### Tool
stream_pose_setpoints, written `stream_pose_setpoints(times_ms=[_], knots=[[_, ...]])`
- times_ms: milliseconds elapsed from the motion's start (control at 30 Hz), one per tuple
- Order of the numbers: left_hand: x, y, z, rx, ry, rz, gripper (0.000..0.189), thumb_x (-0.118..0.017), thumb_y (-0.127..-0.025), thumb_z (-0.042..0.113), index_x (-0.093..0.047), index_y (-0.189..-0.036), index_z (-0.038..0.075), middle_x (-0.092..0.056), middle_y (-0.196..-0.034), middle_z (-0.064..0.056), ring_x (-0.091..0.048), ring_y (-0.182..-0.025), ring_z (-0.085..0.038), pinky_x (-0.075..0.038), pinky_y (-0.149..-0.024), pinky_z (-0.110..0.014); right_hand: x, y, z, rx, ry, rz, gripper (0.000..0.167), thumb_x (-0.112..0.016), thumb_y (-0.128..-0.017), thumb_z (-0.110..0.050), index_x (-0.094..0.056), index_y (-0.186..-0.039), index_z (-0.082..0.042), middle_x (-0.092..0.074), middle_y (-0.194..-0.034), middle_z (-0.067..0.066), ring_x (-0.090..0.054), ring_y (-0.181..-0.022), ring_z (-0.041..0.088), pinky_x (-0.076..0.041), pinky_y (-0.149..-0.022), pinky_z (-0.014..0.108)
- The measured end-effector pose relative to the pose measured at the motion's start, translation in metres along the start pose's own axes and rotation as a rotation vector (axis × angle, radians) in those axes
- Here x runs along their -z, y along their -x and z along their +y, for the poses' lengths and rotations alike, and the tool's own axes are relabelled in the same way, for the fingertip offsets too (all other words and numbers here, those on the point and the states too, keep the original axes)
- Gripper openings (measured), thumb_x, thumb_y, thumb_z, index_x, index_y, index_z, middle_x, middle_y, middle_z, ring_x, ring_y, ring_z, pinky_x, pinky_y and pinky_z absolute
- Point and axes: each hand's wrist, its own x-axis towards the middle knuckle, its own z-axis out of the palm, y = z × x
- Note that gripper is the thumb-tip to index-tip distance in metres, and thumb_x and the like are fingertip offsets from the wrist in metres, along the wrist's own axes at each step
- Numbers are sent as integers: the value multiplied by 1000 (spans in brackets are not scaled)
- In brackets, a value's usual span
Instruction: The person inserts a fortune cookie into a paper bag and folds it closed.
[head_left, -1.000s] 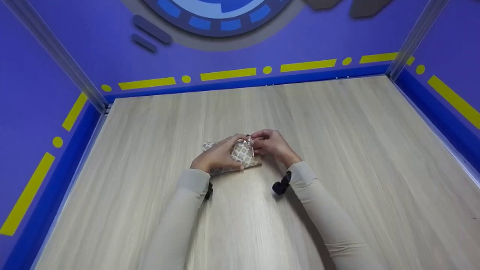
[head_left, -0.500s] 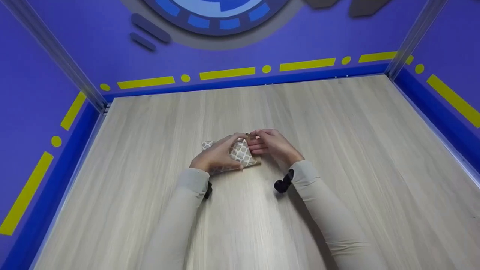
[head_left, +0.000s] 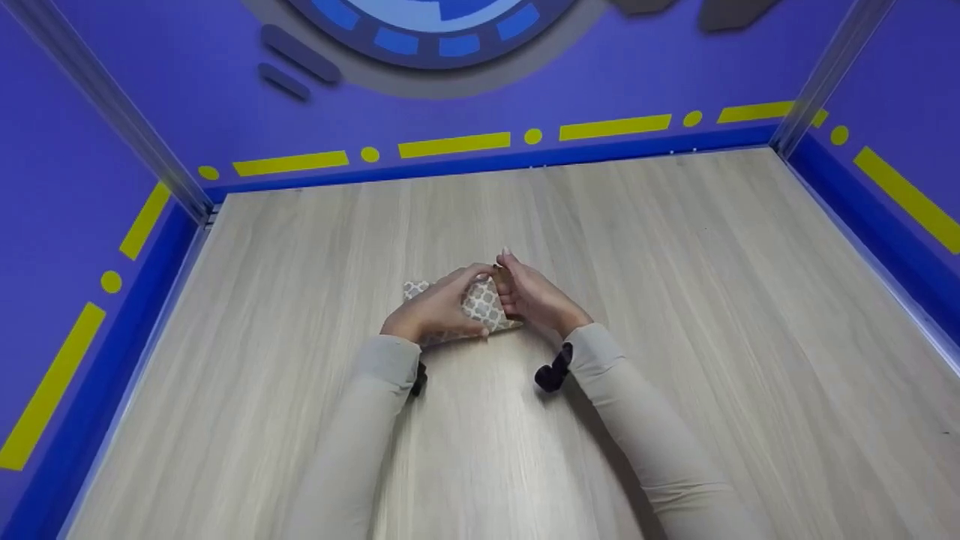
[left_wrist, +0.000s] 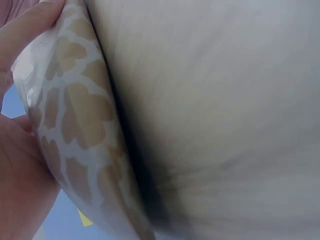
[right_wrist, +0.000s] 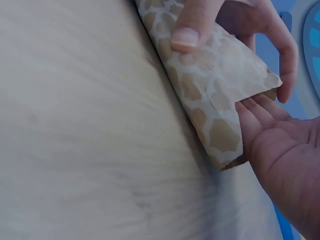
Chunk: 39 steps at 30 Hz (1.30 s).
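Observation:
A paper bag (head_left: 484, 304) with a white and tan lattice pattern lies at mid-table, its mouth facing right. My left hand (head_left: 442, 307) grips it across the top, thumb on the near side and fingers on the far edge. In the right wrist view, the left thumb presses on the patterned face of the bag (right_wrist: 225, 135). The fingers of my right hand (head_left: 536, 296) reach inside the torn-edged mouth, looking straight, and their tips are hidden by the paper. Whatever lies within the bag cannot be seen. In the left wrist view, the bag (left_wrist: 80, 100) bulges.
The bag rests on a pale wood-grain table (head_left: 637, 247). Purple-blue panels (head_left: 420, 120) with yellow dashes border it at the back and both sides. A dark wrist-worn device (head_left: 553, 369) hangs under the right wrist.
One second ago the right fingers pinched a shiny, clear-looking strip at the bag's mouth; it is no longer visible. The right fingers have since slid into the bag. The left hand has stayed put.

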Motion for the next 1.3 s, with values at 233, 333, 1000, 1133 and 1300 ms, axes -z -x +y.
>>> stream_pose_setpoints(times_ms=[233, 333, 1000, 1133, 1300], knots=[[0, 1, 0, 16, 10, 3, 86, -86, -68, 22, -39, -139, 38, -40, -148, 3, -36, -138, -19, -32, -112, -41, 8, 2, 2, 19, 41, -38, 64, -19, -104, -48, -13, -154, -9, -46, -140, 28, -51, -126, 38, -45, -103, 44], [0, 1, 0, 21, 10, 5, 86, -86, -69, 22, -39, -139, 38, -40, -148, 3, -37, -137, -19, -33, -111, -42, 13, 3, 2, 21, 86, -34, 62, -19, -104, -46, -19, -153, -7, -45, -140, 30, -51, -126, 40, -44, -104, 46], [1, 4, -1, 31, 4, 6, 94, -86, -69, 33, -31, -144, 47, -36, -152, 5, -37, -137, -20, -35, -109, -45, 22, 12, -1, 63, 125, -1, 55, -33, -105, -34, -26, -148, -1, -53, -132, 30, -65, -108, 28, -49, -98, 41], [3, 5, -1, 47, -4, 2, 95, -85, -70, 38, -29, -146, 45, -34, -153, 7, -35, -139, -21, -34, -110, -48, 24, 13, -1, 70, 140, -2, 54, -33, -105, -33, -26, -149, -1, -53, -133, 30, -63, -112, 31, -50, -97, 41], [5, 6, -2, 48, -17, -11, 93, -81, -72, 46, -28, -148, 41, -32, -155, 6, -30, -142, -22, -28, -113, -50, 26, 14, 0, 74, 133, 2, 52, -35, -105, -31, -29, -146, 0, -55, -131, 29, -66, -108, 28, -51, -96, 38]])
